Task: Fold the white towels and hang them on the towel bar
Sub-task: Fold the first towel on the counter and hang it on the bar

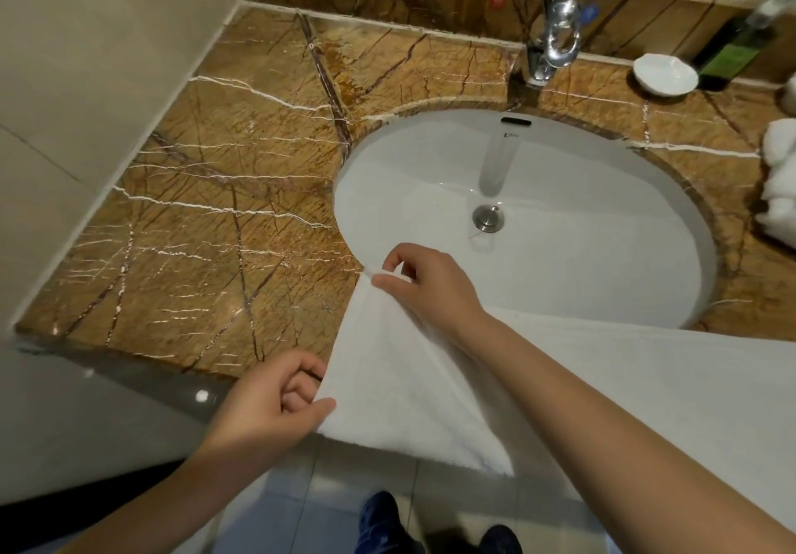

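Note:
A white towel [400,385] hangs spread in front of me, over the front edge of the brown marble counter [206,226] and the near rim of the sink [560,217]. My right hand [424,284] pinches its upper corner above the sink's front rim. My left hand [275,403] pinches the towel's left edge lower down, just off the counter's front edge. The rest of the towel runs off to the right under my right forearm. More white towels [782,183] lie piled on the counter at the far right. No towel bar is in view.
A chrome tap [555,37] stands behind the basin. A small white dish [665,73] and a dark green bottle [728,54] sit at the back right. A tiled wall closes the left side. My dark shoes [379,523] stand on the floor tiles below.

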Available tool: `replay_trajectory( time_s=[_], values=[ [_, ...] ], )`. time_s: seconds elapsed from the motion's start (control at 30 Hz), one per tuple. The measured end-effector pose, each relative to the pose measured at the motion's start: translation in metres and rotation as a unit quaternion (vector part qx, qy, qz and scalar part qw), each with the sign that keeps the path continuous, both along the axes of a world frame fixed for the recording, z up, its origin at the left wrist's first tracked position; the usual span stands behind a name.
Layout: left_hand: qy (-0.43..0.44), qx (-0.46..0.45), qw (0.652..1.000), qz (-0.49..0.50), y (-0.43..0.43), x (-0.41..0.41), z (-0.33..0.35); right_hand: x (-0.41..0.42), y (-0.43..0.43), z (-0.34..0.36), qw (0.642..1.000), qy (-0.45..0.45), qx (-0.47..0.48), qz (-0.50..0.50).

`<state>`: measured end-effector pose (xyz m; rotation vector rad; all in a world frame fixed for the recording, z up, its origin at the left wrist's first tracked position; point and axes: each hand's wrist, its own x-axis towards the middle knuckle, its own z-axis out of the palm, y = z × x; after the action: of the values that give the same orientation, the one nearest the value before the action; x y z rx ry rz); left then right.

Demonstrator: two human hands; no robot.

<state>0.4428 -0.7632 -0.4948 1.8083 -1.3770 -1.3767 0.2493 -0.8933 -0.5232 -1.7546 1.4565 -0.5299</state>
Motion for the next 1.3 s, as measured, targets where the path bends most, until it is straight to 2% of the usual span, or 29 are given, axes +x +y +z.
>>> replay_trajectory(
  time_s=[0.13, 0.2, 0.27, 0.3, 0.43, 0.5, 0.63, 0.73, 0.8, 0.87, 0.93, 0.97, 1.03, 1.13, 1.23, 1.3],
  values=[
    [-0.02, -0.003, 1.0, -0.001, -0.001, 0.0, 0.002, -0.003, -0.003, 0.002, 0.999, 0.038, 0.017, 0.011],
    [-0.006, 0.003, 1.0, 0.01, -0.002, -0.001, 0.002, -0.017, -0.006, 0.007, 0.994, -0.047, 0.094, 0.029],
    [0.012, 0.012, 1.0, 0.025, -0.003, -0.001, 0.001, -0.043, -0.009, 0.011, 0.969, -0.147, 0.195, 0.045],
    [0.016, 0.015, 0.999, 0.029, -0.002, 0.0, 0.001, -0.058, -0.01, 0.014, 0.959, -0.156, 0.229, 0.064],
    [0.009, 0.011, 0.999, 0.031, 0.001, 0.0, -0.001, -0.1, -0.01, 0.02, 0.949, -0.012, 0.275, 0.152],
    [0.006, 0.007, 0.999, 0.034, 0.001, 0.0, -0.003, -0.104, -0.007, 0.019, 0.941, 0.017, 0.293, 0.169],
    [-0.013, 0.002, 0.999, 0.04, 0.002, 0.0, -0.003, -0.104, -0.013, 0.023, 0.951, 0.028, 0.248, 0.183],
    [-0.053, 0.017, 0.998, 0.026, -0.001, 0.003, 0.002, -0.109, -0.021, 0.024, 0.981, 0.054, 0.128, 0.137],
    [-0.107, 0.026, 0.994, 0.006, -0.006, 0.005, 0.008, -0.111, -0.022, 0.019, 0.988, 0.058, 0.095, 0.104],
    [-0.218, 0.006, 0.975, -0.03, -0.012, 0.002, 0.017, -0.112, -0.017, 0.011, 0.986, 0.04, 0.121, 0.104],
    [-0.378, -0.104, 0.917, -0.076, -0.019, -0.009, 0.031, -0.113, -0.012, 0.009, 0.985, 0.004, 0.149, 0.09],
    [-0.413, -0.168, 0.889, -0.107, -0.022, -0.019, 0.035, -0.115, -0.011, 0.01, 0.984, -0.014, 0.16, 0.076],
    [-0.389, -0.244, 0.869, -0.187, -0.028, -0.046, 0.031, -0.124, -0.01, 0.014, 0.979, -0.037, 0.19, 0.056],
    [-0.338, -0.252, 0.861, -0.285, -0.038, -0.082, 0.003, -0.144, -0.009, 0.02, 0.966, -0.039, 0.248, 0.063],
    [-0.371, -0.248, 0.826, -0.345, -0.047, -0.093, -0.019, -0.163, -0.004, 0.023, 0.961, 0.011, 0.254, 0.109],
    [-0.388, -0.245, 0.816, -0.351, -0.049, -0.091, -0.024, -0.171, -0.003, 0.022, 0.964, 0.037, 0.232, 0.126]
  ],
)
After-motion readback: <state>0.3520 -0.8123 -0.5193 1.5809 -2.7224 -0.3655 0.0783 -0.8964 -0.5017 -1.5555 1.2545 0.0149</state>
